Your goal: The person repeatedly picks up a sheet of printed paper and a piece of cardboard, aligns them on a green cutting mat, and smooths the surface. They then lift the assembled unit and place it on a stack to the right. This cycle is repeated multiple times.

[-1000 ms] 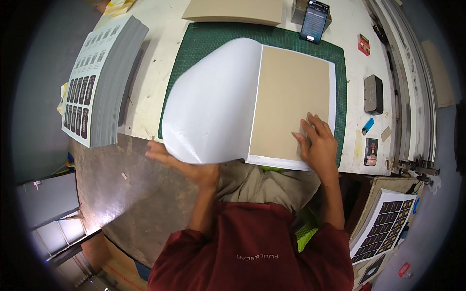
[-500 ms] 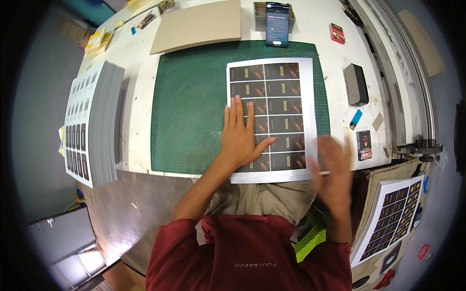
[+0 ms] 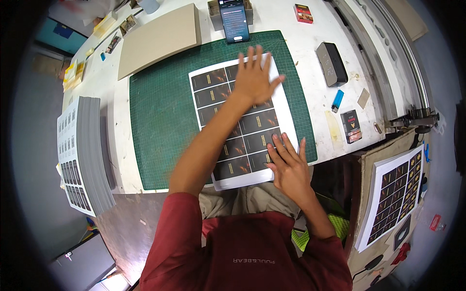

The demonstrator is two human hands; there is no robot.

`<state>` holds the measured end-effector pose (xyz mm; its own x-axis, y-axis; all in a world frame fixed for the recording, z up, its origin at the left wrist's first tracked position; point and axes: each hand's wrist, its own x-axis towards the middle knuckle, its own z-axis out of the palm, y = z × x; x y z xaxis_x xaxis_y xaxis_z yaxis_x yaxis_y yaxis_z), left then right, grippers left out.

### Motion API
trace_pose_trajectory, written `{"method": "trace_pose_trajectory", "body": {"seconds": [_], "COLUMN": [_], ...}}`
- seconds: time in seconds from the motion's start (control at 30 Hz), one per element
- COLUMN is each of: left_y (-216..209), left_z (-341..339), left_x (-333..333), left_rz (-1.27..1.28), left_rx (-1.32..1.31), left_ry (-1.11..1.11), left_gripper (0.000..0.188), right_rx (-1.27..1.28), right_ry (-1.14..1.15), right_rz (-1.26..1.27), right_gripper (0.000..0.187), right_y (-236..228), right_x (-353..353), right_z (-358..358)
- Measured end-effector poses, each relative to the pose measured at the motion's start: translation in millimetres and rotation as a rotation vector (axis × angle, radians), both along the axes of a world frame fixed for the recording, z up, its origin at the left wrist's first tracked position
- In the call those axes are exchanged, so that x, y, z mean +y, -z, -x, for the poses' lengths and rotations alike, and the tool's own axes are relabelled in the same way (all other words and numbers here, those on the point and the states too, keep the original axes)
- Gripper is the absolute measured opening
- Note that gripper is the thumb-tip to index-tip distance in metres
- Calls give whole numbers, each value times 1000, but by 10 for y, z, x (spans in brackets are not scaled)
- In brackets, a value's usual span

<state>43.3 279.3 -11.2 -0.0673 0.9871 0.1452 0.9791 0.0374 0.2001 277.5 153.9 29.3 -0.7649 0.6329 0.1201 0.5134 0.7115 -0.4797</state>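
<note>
A white printed sheet (image 3: 259, 127) with two columns of dark cards lies on the green cutting mat (image 3: 162, 121), its near edge overhanging the table front. Across its far right part, my left hand (image 3: 255, 80) is spread open, slightly blurred, with the forearm crossing over the sheet. My right hand (image 3: 291, 167) rests open at the near right edge of the sheet, its fingers flat on the print. Neither hand grips anything. Whether it is one sheet or a thin pile, I cannot tell.
Left stands a tall stack of printed sheets (image 3: 90, 155). Beige board (image 3: 160, 39) and a phone (image 3: 234, 22) leaning on a box are at the back. Right are a black clock (image 3: 332, 64), blue lighter (image 3: 338, 101), small black box (image 3: 351, 126), metal rail (image 3: 407, 63) and a lower sheet pile (image 3: 393, 199).
My left hand has slid from the sheet's left side to its far right part. My right hand has come down onto the near right edge. The whole view has turned somewhat.
</note>
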Motion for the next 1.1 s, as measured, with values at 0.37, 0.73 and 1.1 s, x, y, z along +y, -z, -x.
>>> {"method": "trace_pose_trajectory", "body": {"seconds": [0.37,0.73,1.1], "left_y": [-407,-260,-368], "left_z": [-593,641,526], "left_x": [-1519,19,-84], "left_rz": [188,145,111], "left_rx": [-627,-274,-298], "left_ry": [437,-22,-12], "left_gripper": [73,94,88], "right_rx": [230,-242,-407], "right_ry": [466,1943,1907], "right_rz": [-196,29,-457], "right_gripper": [35,84,63], "right_y": [-384,-560,-401], "right_x": [-125,-192,-172], "right_z": [-905,-5310,-5148]}}
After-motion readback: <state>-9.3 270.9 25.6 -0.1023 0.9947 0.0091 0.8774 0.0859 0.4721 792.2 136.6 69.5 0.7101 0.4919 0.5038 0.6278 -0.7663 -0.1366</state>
